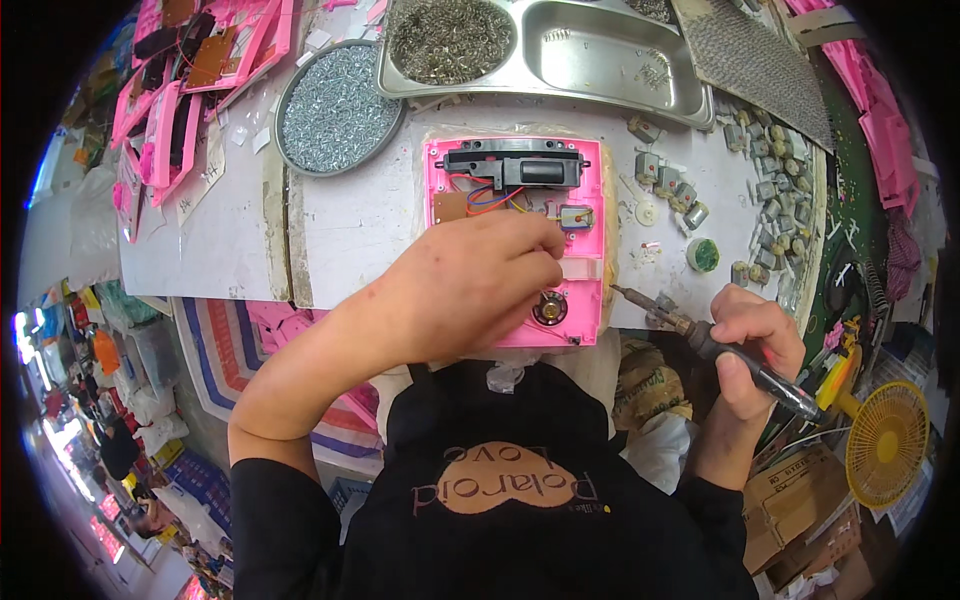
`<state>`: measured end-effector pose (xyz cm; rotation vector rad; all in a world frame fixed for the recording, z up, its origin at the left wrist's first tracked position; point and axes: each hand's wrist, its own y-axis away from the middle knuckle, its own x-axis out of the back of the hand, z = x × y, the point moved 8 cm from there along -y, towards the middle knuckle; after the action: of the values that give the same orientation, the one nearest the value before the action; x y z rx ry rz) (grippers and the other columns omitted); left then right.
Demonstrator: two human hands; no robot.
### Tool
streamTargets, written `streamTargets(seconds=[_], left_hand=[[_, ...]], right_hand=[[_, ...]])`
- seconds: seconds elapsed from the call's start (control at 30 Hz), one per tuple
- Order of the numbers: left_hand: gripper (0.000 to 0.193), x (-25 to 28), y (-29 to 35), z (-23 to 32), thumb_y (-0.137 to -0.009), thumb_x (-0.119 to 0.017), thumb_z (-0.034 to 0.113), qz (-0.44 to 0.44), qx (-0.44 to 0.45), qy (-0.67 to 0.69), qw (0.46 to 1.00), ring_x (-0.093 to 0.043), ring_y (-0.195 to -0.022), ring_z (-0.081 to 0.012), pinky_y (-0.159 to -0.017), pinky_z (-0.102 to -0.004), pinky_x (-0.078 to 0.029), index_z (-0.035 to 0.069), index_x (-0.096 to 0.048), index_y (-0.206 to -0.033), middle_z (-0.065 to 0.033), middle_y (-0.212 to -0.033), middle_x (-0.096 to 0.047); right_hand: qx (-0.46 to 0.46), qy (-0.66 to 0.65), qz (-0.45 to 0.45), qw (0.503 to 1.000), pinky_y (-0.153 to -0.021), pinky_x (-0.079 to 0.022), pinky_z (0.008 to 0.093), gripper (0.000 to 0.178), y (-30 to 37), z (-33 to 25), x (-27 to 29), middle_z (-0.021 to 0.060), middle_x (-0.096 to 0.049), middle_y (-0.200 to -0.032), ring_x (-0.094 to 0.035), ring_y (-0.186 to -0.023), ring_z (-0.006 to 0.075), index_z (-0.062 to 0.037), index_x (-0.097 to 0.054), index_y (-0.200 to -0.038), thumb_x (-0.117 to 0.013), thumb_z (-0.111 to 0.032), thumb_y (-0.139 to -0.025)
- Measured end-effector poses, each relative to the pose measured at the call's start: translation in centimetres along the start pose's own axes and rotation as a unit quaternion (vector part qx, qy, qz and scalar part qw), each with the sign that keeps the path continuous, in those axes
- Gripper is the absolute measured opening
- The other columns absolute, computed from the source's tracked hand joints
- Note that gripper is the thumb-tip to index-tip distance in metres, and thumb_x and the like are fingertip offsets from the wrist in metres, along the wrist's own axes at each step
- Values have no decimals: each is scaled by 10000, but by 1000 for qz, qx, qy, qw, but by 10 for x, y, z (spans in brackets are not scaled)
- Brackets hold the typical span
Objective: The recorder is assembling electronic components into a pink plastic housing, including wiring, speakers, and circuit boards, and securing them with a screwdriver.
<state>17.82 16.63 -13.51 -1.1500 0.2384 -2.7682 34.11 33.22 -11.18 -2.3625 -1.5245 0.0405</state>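
Note:
A pink plastic housing (590,335) lies open-side up on the table in front of me. Inside it are a black mechanism (540,172), red, blue and yellow wires (490,198), a brown circuit board (449,207), a small silver motor (576,217) and a round speaker (549,308). Over the housing's middle is my left hand (480,275), its fingers curled and pinched below the motor; what they hold, if anything, is hidden. My right hand (752,345) grips a soldering iron (760,379) by its black handle. The iron's tip points left, just beyond the housing's right edge.
Screws fill a round grey tray (283,140) at back left, near stacked pink housings (165,130). A steel tray (700,107) holds small metal springs. Several small motors (770,190) and a green-filled round container (703,255) sit to the right. A yellow fan (886,445) stands at lower right.

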Motion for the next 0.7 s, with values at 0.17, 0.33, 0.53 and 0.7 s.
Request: streamTargets(seconds=[0.17, 0.33, 0.53, 0.7], left_hand=[[198, 2, -2, -5, -769, -784, 16, 43, 8, 44, 998, -678, -876, -295, -750, -389, -555, 52, -696, -943, -102, -979, -678], [196, -1, 1, -9, -766, -794, 21, 71, 28, 47, 996, -675, -829, -296, -718, -378, -549, 54, -694, -932, -91, -921, -683], [211, -1, 0, -4, -756, -794, 26, 65, 3, 8, 998, -667, -807, -284, -683, -382, -540, 73, -681, -927, -80, -907, -671], [191, -6, 1, 1, -758, -782, 45, 44, -10, -31, 999, -652, -816, -282, -688, -386, -537, 76, -661, -903, -72, -938, -636]], right_hand=[[1, -7, 13, 1000, -531, -301, 294, 230, 2, 2, 4, 42, -514, -668, -429, -576, 144, 16, -627, -894, -716, -163, -781], [1, -12, 22, 1000, -537, -303, 295, 237, 2, 1, 6, 45, -513, -688, -428, -590, 145, 16, -617, -905, -713, -168, -790], [12, -10, 11, 1000, -529, -296, 292, 216, -3, -1, 1, 38, -501, -666, -416, -574, 143, 5, -622, -902, -706, -159, -789], [29, 4, -21, 999, -499, -299, 295, 199, -4, -1, -9, 17, -476, -620, -419, -535, 145, 0, -644, -894, -703, -133, -759]])
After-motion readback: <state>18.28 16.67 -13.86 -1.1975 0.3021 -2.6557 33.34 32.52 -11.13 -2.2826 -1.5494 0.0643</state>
